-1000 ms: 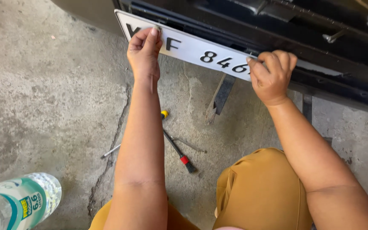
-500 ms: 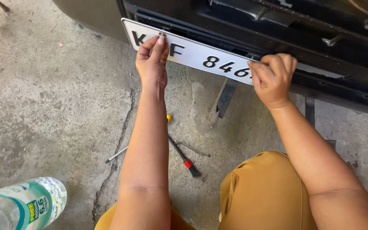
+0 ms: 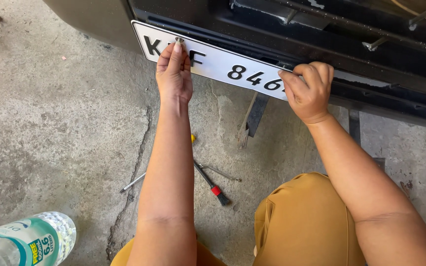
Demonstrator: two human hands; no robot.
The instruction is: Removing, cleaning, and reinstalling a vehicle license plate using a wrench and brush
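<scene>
The left hand has moved up, now pinching a small bolt at the white plate's top edge; the right hand stays clamped on the plate's right end.

the left hand pinches a small bolt against the white licence plate at its eleven o'clock corner, while the right hand grips the plate's right end at three o'clock against the black bumper. on the concrete floor at six o'clock of the plate lie a screwdriver and thin metal rod, and a plastic water bottle sits at eight o'clock.
</scene>
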